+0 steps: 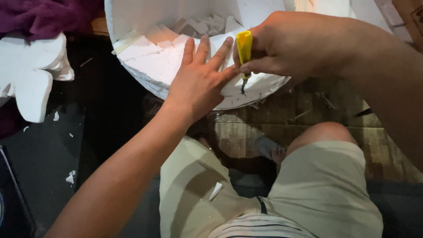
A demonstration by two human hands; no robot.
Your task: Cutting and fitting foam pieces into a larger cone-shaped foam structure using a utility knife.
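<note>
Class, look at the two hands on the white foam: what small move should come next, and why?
Probably draw the knife along the foam edge, away from the left hand: the right hand has its blade tip in the rim, close beside the left fingertips.

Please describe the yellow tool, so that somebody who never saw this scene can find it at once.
Find the big round white foam piece at top centre. The left hand lies flat on it; beside it, the right hand grips the yellow knife, blade pointing down into the foam. Nothing else here is yellow.
</note>
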